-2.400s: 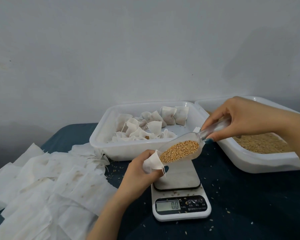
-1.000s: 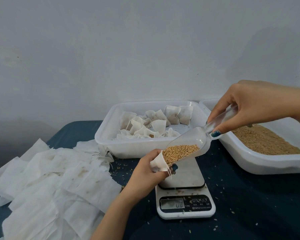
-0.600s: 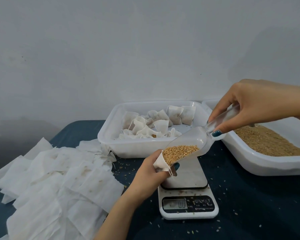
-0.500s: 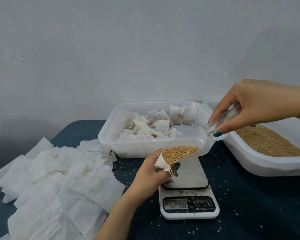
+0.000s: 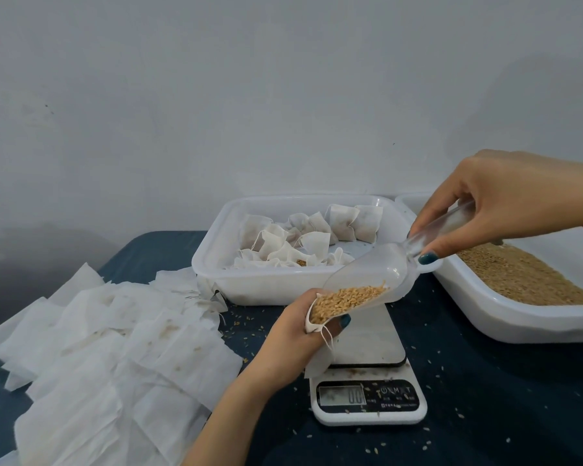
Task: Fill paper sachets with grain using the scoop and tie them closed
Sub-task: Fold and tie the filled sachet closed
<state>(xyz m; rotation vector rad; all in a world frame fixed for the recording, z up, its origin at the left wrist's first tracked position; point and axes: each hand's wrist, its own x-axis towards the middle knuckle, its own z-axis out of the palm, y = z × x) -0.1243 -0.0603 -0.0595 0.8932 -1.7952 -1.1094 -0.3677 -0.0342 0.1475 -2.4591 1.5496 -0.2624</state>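
Clear plastic scoop [image 5: 377, 274], pinched at its handle by the right hand [image 5: 505, 203], tips golden grain [image 5: 347, 299] into the small white paper sachet [image 5: 312, 326] gripped in the curled left hand [image 5: 290, 338] at the left edge of the white digital scale [image 5: 367, 395]. Too steep a tilt could spill grain over the sachet's narrow mouth.

The kitchen scale [image 5: 367, 395] shows 0.0 on its display [image 5: 342, 395]; the small print on its black panel is too blurred to read.

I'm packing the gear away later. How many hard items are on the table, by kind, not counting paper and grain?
Trays: 2, the sachet tray and the grain tray
Scoop: 1
Scale: 1
Total: 4
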